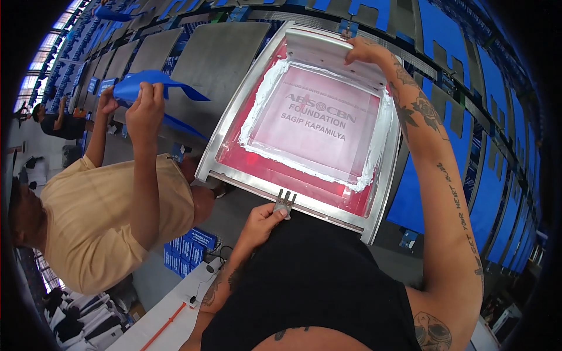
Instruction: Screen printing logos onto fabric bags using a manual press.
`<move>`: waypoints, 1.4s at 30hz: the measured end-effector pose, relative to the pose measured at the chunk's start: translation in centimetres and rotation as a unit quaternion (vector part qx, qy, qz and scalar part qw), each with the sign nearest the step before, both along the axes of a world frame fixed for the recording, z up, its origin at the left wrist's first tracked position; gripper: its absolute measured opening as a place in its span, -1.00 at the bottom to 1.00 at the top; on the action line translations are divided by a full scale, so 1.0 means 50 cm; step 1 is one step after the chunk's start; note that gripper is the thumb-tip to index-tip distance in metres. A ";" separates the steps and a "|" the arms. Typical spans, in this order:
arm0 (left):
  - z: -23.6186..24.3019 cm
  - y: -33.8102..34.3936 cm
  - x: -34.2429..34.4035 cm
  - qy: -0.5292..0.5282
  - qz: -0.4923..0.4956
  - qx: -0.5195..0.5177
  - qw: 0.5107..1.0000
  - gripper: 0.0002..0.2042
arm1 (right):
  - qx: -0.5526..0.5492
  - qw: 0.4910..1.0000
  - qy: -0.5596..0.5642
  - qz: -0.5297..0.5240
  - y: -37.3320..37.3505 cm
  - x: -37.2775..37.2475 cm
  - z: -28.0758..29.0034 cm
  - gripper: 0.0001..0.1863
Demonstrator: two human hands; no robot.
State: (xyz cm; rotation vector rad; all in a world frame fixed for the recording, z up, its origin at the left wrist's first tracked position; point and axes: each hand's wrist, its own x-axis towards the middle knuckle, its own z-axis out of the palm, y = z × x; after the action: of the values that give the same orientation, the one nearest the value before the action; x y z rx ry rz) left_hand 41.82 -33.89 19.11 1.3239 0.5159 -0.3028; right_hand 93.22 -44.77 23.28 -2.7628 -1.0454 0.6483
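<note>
A screen-printing frame (231,130) with silver metal edges lies in front of me. Its red mesh carries a rough band of white ink around a pale stencil (319,149) with dark lettering. Across the far end of the screen rests a wide grey squeegee (316,57), and my right hand (369,52) curls its fingers over the right end of it. At the near edge of the frame, my left hand (260,227) pinches a small pronged metal bracket (284,203) between thumb and fingers.
A co-worker in a tan shirt (117,216) at the left holds up a blue fabric piece (149,86). Grey printing boards (216,55) extend beyond the frame. Rows of blue pieces on boards (448,35) run along the right. A white table (167,319) stands lower left.
</note>
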 end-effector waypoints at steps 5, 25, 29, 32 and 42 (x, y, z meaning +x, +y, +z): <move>-0.051 -0.015 0.000 0.065 0.055 -0.050 0.995 -0.75 | 0.050 0.999 -0.020 0.007 -0.002 -0.013 -0.010 -0.33; -0.095 0.048 0.023 0.045 -0.198 0.134 0.970 -0.56 | 0.052 0.996 -0.069 -0.036 -0.007 -0.245 -0.026 -0.67; -0.129 0.066 0.025 -0.012 -0.219 0.084 0.972 -0.55 | 0.070 0.990 -0.123 -0.027 -0.028 -0.488 -0.021 -0.68; -0.133 0.067 0.032 -0.018 -0.233 0.093 0.968 -0.55 | 0.019 0.991 -0.123 -0.046 -0.022 -0.705 0.001 -0.60; -0.017 0.334 0.027 -0.050 0.002 -0.092 0.995 -0.89 | 0.063 0.959 -0.013 -0.274 -0.097 -0.614 0.065 -0.61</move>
State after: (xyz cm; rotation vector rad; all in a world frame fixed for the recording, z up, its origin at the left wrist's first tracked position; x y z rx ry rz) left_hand 43.15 -17.19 18.27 1.1525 0.3968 -0.2733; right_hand 62.53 -49.62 26.55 -2.7562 -0.2708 0.4422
